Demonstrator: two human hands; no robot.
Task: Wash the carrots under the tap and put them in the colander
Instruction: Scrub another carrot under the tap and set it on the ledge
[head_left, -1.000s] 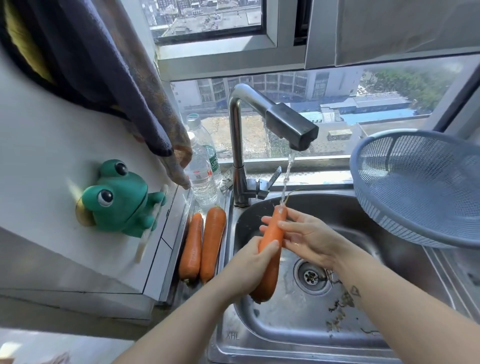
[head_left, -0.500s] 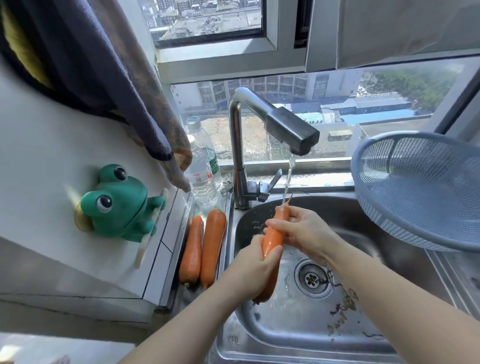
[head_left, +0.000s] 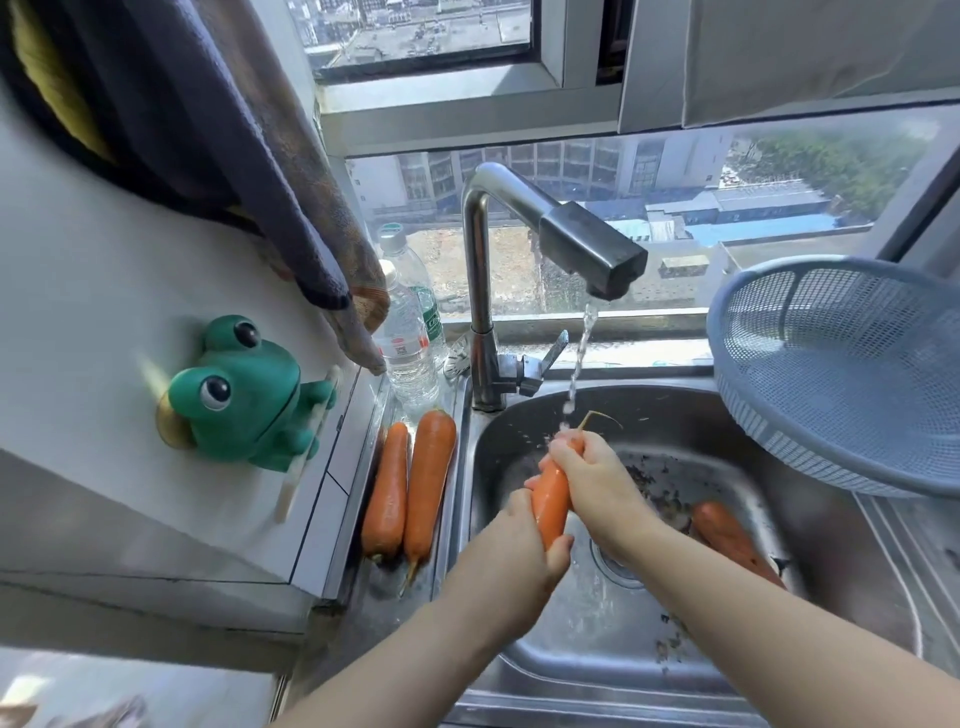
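I hold one carrot (head_left: 550, 499) upright over the sink (head_left: 670, 410), under the water running from the tap (head_left: 589, 249). My left hand (head_left: 519, 556) grips its lower end. My right hand (head_left: 592, 478) wraps its upper part, just below the thin root tip. Two more carrots (head_left: 410, 488) lie side by side on the ledge left of the sink. An orange carrot shape (head_left: 727, 535) shows on the sink's right wall; it may be a reflection. The blue mesh colander (head_left: 841, 374) stands tilted at the right, with nothing seen inside.
A green frog holder (head_left: 244, 389) sticks to the white wall at left. Two plastic bottles (head_left: 410, 332) stand behind the ledge carrots. Cloths (head_left: 260, 156) hang above them. Dark scraps lie in the sink near the drain (head_left: 615, 566).
My right hand has gone from open fingers against the carrot to a full grip near its top. The carrot has stayed under the running water.
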